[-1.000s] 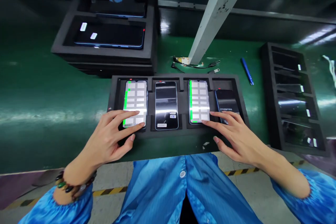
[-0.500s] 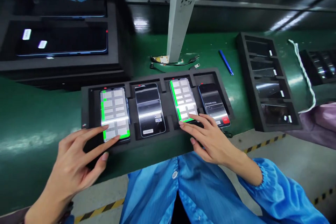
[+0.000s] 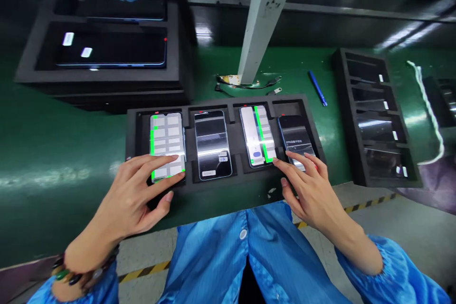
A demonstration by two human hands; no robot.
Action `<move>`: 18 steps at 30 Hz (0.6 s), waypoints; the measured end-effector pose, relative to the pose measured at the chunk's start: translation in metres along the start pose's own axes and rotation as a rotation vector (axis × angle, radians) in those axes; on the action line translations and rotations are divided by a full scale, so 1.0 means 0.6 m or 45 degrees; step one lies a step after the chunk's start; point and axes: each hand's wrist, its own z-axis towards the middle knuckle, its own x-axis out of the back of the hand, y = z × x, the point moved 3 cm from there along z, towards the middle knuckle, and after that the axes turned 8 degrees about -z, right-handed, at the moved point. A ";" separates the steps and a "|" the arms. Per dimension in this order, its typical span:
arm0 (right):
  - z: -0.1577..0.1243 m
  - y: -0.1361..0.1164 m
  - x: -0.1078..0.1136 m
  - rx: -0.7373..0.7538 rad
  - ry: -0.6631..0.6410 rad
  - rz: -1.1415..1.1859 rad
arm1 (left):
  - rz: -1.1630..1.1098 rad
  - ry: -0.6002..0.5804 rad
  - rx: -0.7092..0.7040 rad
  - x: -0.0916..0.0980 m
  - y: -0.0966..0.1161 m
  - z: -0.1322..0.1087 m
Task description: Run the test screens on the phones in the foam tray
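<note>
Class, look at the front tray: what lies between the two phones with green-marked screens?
The head view shows a dark-screened phone between the left green-marked phone and the right green-marked phone.

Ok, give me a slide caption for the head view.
Left hand at one lit phone, right hand at a second lit phone, in a black four-phone tray.

Ctr. tray (image 3: 235, 140) sits on bench (image 3: 71, 161) w/, L to R, phone 1 (image 3: 167, 137), phone 2 (image 3: 212, 145), phone 3 (image 3: 257, 135), phone 4 (image 3: 297, 134). L hand (image 3: 133, 194): over near end of phone 1. R hand (image 3: 309, 187): at near R corner of phone 3, partly over phone 4. Tray stack (image 3: 117, 76): behind, L. Post (image 3: 267, 23): behind, w/ cables (image 3: 257, 87) at base. Side tray (image 3: 349, 137): R; cord (image 3: 428, 109) beyond.
</note>
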 end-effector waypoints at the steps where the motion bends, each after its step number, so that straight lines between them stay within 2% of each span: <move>1: 0.000 -0.001 -0.001 0.010 -0.002 0.011 | -0.003 0.007 0.002 0.001 0.001 0.002; 8: 0.023 -0.032 -0.013 0.190 -0.085 0.206 | -0.045 0.057 0.007 0.002 -0.001 -0.007; 11: 0.029 -0.033 -0.007 0.254 -0.061 0.257 | -0.057 0.080 0.000 0.003 -0.004 -0.016; 15: 0.021 0.001 0.007 0.123 0.036 0.171 | -0.044 0.156 0.040 0.013 -0.012 -0.033; 18: 0.009 0.024 0.008 0.047 0.036 0.090 | 0.000 0.174 0.133 0.025 -0.020 -0.049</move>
